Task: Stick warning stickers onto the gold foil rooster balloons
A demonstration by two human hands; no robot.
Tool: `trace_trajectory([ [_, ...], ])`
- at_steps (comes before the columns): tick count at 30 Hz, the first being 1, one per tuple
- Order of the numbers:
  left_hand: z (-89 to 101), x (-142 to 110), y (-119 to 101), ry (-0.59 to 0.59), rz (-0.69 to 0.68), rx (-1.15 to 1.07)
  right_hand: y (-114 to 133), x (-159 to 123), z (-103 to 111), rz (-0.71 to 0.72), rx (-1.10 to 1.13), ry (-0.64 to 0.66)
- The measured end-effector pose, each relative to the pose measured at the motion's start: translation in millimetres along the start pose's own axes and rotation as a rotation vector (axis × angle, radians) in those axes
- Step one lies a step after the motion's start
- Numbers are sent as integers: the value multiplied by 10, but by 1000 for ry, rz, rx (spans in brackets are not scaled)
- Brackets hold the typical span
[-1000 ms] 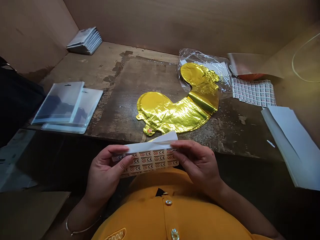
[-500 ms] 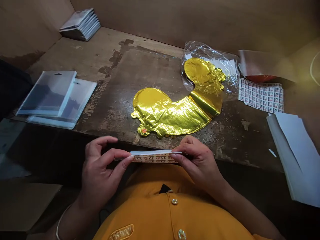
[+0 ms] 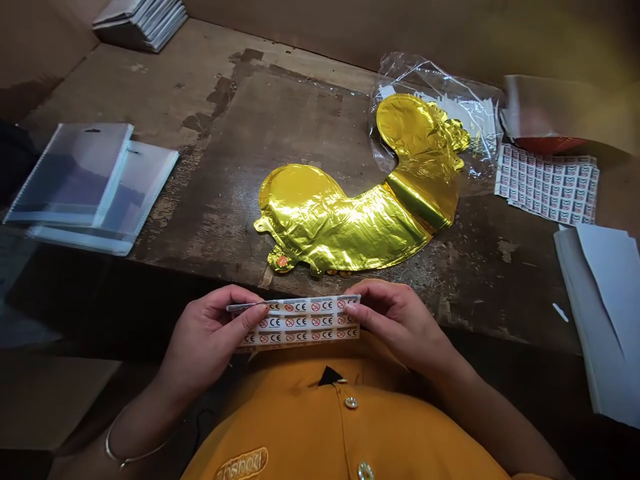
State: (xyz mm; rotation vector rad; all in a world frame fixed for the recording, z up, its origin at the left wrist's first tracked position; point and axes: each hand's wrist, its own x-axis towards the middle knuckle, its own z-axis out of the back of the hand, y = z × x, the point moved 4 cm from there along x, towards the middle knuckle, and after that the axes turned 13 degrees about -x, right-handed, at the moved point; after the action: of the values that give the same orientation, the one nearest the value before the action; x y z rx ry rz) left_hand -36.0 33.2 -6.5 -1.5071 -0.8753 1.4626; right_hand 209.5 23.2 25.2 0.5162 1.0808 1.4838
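Between my two hands, just off the table's front edge, is a folded sticker sheet printed with rows of CE marks and red warning signs. My left hand pinches its left end between thumb and fingers. At the other end, my right hand grips the top corner, thumb in front and fingers behind. Beyond the hands, a flat gold foil balloon lies curved on the table, creased across its right part. A small round red mark shows on its lower left tab.
Clear plastic sleeves lie at left, a stack of packets at back left. Behind the balloon is a clear bag of white strips. At right are more sticker sheets and white paper sheets overhanging the table edge.
The sticker sheet has tilted so its printed face shows more. My left hand's raised fingers have closed in behind the sheet. The view has shifted slightly downward.
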Motion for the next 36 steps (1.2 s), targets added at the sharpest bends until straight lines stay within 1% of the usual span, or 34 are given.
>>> trace_trajectory([
  [4,44,31,58,34,25,79,-15,11,32,-33,-39,-55],
  [5,75,31,56,26,12,128,-18,13,35,-36,-46,-68],
  [6,115,25,29,-9,-29,188,-22,15,36,-37,-53,-80],
  [7,149,10,-27,-59,-102,266,-26,15,37,-35,-59,-91],
  [8,169,-16,-109,-121,-203,362,-29,14,36,-29,-66,-103],
  [9,164,-57,-218,-187,-340,474,-27,13,35,-17,-75,-115],
  [10,109,-100,-329,-194,-481,608,-22,11,29,1,-89,-121],
  [11,27,-142,-433,-184,-615,723,-13,9,19,24,-104,-121],
  [12,-90,-170,-512,-97,-722,817,0,7,4,50,-122,-119],
  [13,-213,-186,-575,15,-813,853,15,5,-11,77,-139,-118],
  [14,-328,-170,-602,153,-811,862,28,3,-27,101,-157,-118],
  [16,-491,-97,-628,349,-737,798,47,4,-58,132,-181,-119],
  [17,-542,-45,-623,416,-664,759,52,5,-72,142,-185,-116],
  [18,-570,9,-615,453,-590,720,53,9,-86,144,-185,-109],
  [20,-585,95,-600,478,-481,669,47,17,-108,136,-171,-97],
  [23,-571,166,-586,498,-368,615,30,31,-128,107,-142,-108],
  [25,-563,198,-555,521,-242,562,9,42,-147,81,-125,-103],
  [27,-565,217,-516,546,-113,485,-21,51,-165,51,-102,-55],
  [29,-569,225,-484,556,-31,399,-36,58,-144,43,-94,-10],
  [30,-569,227,-469,558,-1,360,-28,61,-103,60,-118,-22],
  [31,-565,228,-455,553,24,330,-4,64,-43,94,-174,-63],
  [34,-545,229,-424,532,63,298,145,65,139,264,-468,-241],
  [36,-535,230,-416,530,58,292,249,73,159,381,-624,-252],
])
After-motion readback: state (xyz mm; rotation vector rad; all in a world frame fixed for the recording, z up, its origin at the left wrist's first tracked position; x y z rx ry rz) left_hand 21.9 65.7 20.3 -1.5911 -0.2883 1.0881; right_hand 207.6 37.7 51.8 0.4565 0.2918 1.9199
